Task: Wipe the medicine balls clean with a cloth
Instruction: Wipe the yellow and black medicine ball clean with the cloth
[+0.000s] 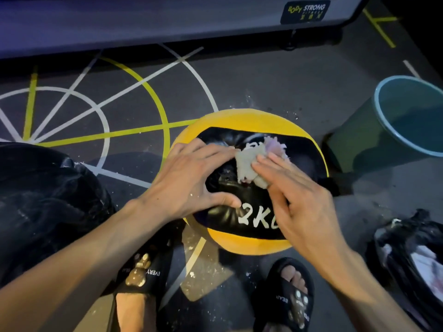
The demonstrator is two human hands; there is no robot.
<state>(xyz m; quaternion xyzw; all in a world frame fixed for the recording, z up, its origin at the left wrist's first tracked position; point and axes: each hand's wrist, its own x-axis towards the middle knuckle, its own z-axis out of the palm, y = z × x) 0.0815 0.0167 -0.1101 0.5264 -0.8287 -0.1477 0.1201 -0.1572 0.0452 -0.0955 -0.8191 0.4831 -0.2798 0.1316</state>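
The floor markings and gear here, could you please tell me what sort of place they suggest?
Most likely a gym. A yellow and black medicine ball marked 2K sits on dark flooring painted with training lines, near equipment labelled Body Strong.

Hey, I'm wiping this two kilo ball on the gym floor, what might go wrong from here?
The medicine ball is round and only your left hand steadies it, so it may roll while your right hand presses the cloth. The bucket stands close by on the right; a rolling ball or an elbow might knock it.
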